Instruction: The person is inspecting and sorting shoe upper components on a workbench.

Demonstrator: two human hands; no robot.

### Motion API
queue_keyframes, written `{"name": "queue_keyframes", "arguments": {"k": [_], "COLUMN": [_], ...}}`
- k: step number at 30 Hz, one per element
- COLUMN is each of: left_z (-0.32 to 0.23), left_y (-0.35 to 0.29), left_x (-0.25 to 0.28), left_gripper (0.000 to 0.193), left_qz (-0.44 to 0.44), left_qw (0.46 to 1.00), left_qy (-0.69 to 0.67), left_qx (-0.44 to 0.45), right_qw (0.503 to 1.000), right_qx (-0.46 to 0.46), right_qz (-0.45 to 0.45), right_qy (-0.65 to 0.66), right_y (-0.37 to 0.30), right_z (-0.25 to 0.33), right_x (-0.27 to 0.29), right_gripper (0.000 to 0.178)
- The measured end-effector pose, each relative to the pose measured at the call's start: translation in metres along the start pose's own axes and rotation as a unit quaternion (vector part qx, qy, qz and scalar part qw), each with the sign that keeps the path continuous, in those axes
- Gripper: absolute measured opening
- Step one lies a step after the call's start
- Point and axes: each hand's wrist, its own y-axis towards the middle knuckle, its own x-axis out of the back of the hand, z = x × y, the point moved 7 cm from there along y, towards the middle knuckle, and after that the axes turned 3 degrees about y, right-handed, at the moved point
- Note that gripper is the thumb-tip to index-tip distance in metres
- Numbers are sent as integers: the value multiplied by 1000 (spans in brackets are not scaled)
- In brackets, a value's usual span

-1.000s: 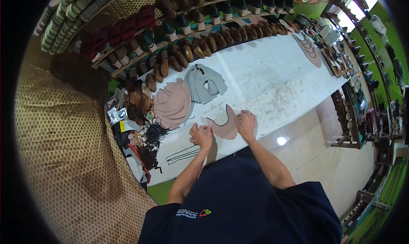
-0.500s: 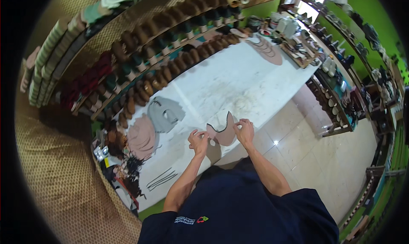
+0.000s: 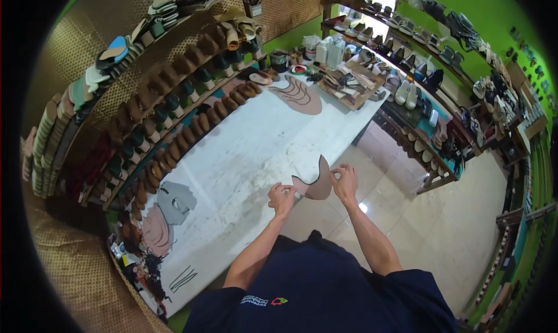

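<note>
Between my hands, at the table's near edge, hangs a curved pinkish-brown shoe upper piece (image 3: 315, 189) with a dark strip along its inner curve. My left hand (image 3: 281, 198) pinches its left end between thumb and fingers. The opposite side is gripped by the fingertips of my right hand (image 3: 344, 182). On the far part of the table lies a fanned row of similar pinkish pieces (image 3: 302, 100) with dark curved edges. At the table's left end are a pile of plain pinkish pieces (image 3: 154, 231), grey pieces (image 3: 174, 202) and several thin dark strips (image 3: 183, 279).
The white table (image 3: 232, 164) runs from lower left to upper right. Racks of brown shoe lasts (image 3: 192, 124) line its far side. A wooden tray of tools (image 3: 353, 84) and white containers (image 3: 331, 51) crowd its far end. Shoe shelves (image 3: 418, 109) stand right, beyond the tiled floor (image 3: 378, 228).
My view has turned, bringing the table's far end closer to the middle. The upper piece, still held by both hands, now hangs partly past the table edge over the floor.
</note>
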Motion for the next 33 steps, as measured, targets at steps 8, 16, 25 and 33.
{"name": "queue_keyframes", "arguments": {"k": [8, 16, 25, 33], "left_z": [-63, -96, -126, -137], "left_y": [42, 115, 184, 219], "left_x": [-60, -115, -146, -149], "left_gripper": [21, 24, 20, 14], "left_qz": [-27, -49, -91, -144], "left_qw": [999, 998, 995, 986], "left_qy": [9, -18, -35, -18], "left_qx": [-45, -27, 33, 79], "right_qw": [994, 991, 985, 967], "right_qx": [69, 108, 129, 234], "right_qz": [-17, 14, 80, 67], "right_qy": [-83, -80, -87, -71], "right_y": [80, 188, 284, 351], "right_z": [-20, -39, -49, -46], "right_x": [28, 8, -25, -56], "right_gripper": [16, 14, 13, 13]}}
